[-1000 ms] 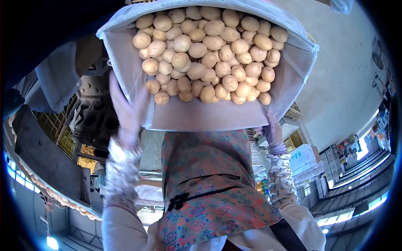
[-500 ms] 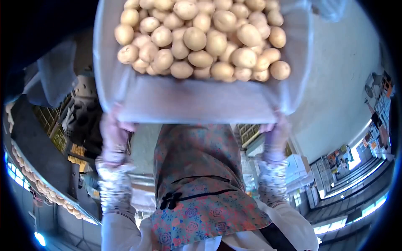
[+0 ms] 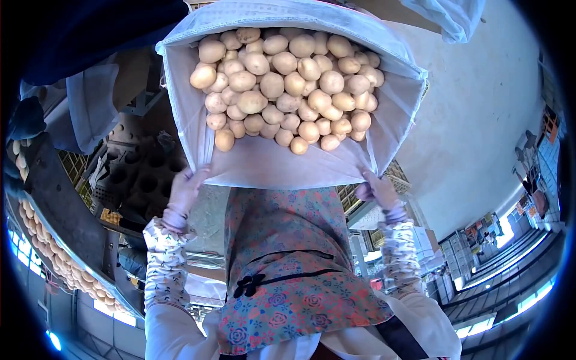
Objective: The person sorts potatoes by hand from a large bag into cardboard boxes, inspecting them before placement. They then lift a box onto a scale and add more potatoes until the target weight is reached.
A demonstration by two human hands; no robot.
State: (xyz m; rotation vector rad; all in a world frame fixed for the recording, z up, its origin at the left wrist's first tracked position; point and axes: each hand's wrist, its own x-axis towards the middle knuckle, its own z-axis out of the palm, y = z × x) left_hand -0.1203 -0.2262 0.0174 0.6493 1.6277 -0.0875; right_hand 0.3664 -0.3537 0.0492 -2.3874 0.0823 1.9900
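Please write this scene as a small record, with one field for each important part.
Container: box-like, with a pale fabric lining
Contents: many round, light-brown potatoes, piled up
Left hand: grips the near edge of the lining, by its left corner
Right hand: grips the same edge, by its right corner
Clothing: flowered apron, patterned sleeves
Left side: dark piece with round holes; further out, a long line of round, pale produce
Upper right: hanging pale sheet
Not visible: the container's bottom

Bottom of the white liner [image 3: 264, 168] hidden beneath potatoes [image 3: 272, 86], distant items [image 3: 532, 171] too small to tell
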